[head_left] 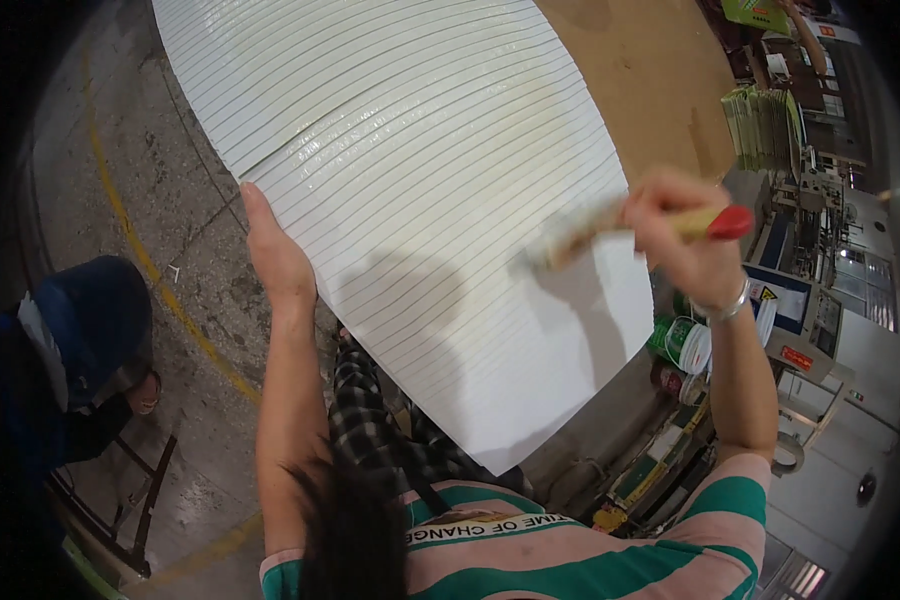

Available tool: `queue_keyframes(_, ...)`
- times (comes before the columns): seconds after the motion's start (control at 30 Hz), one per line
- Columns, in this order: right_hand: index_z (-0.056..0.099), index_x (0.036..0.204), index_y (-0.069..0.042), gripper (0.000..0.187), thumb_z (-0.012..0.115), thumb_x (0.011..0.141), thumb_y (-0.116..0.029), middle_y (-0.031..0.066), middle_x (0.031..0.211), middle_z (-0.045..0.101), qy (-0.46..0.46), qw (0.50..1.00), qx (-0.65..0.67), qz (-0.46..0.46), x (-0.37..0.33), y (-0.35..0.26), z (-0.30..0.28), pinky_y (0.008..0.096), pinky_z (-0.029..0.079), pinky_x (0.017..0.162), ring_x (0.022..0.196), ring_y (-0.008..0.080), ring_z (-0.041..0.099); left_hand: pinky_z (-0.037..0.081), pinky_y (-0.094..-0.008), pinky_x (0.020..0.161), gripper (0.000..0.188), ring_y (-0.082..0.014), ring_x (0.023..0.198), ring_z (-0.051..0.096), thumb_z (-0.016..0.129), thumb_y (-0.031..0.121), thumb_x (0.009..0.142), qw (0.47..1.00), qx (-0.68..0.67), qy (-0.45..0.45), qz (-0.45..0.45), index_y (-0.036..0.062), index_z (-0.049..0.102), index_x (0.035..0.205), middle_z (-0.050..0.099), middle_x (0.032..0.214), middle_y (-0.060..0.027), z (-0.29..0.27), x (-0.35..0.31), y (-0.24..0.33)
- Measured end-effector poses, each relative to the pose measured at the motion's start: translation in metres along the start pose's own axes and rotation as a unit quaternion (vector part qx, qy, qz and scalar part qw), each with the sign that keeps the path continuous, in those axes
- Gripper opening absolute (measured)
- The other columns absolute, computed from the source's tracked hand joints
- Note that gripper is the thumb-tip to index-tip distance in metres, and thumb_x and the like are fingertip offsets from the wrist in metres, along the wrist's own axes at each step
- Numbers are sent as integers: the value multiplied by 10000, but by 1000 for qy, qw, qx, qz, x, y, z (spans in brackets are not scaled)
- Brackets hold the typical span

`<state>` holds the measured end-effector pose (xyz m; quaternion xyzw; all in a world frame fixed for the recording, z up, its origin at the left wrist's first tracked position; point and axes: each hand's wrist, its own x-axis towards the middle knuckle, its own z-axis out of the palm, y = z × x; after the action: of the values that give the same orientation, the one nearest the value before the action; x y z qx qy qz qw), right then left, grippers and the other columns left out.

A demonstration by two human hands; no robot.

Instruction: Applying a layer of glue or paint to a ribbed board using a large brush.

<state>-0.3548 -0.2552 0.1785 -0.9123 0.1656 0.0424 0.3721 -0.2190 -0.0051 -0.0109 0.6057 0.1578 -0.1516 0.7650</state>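
Note:
White sheets lie overlapped like shingles, each showing a narrow strip with a dark edge line. Their upper part glistens wetly. At their left edge is my left hand, its visible fingers stretched along the side and partly hidden by the sheets. Over the right part of the sheets, my right hand is closed around the handle of a brush, which is wooden with a red end. The brush head is smeared by motion, low over the strips; whether it touches them I cannot tell.
A brown board surface extends beyond the sheets. Green and white buckets stand below at the right, near machinery. A stack of greenish sheets is farther back. At the left, a person in blue is beside a metal frame.

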Motion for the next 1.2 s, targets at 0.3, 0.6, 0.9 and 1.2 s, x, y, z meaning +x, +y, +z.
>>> queue_keyframes(0.3, 556, 669, -10, 184, 606, 822, -99, 9, 575, 549, 12, 998, 48, -30, 55, -24, 5, 215, 400, 452, 501, 70, 529, 397, -304, 939, 653, -219, 1094, 526, 281, 469, 980, 1000, -14, -8, 4, -99, 456, 1250, 538, 1222, -171, 0, -3, -11)
queue_keyframes(0.6, 567, 663, -3, 157, 597, 793, -85, 10, 608, 547, -69, 991, 44, 103, 93, -46, 16, 213, 431, 503, 563, 70, 554, 410, -299, 911, 631, -213, 1050, 543, 271, 440, 990, 997, -64, -33, -4, -111, 475, 1219, 561, 1180, -168, -4, -7, -2)
queue_keyframes(0.9, 571, 644, -15, 237, 623, 824, -159, 31, 574, 569, -13, 997, 68, 17, 122, -65, 32, 192, 395, 407, 453, 62, 511, 395, -284, 919, 571, -188, 1048, 528, 277, 381, 1000, 997, -69, -45, -6, -113, 492, 1189, 569, 1158, -150, -1, -7, -7)
queue_keyframes(1.2, 571, 669, -19, 228, 632, 818, -181, 14, 548, 578, 8, 992, -34, -124, 140, -89, 70, 210, 419, 421, 454, 75, 544, 398, -282, 919, 559, -195, 1046, 532, 272, 370, 1002, 994, -94, -56, -2, -108, 489, 1194, 573, 1150, -150, -2, -4, -1)
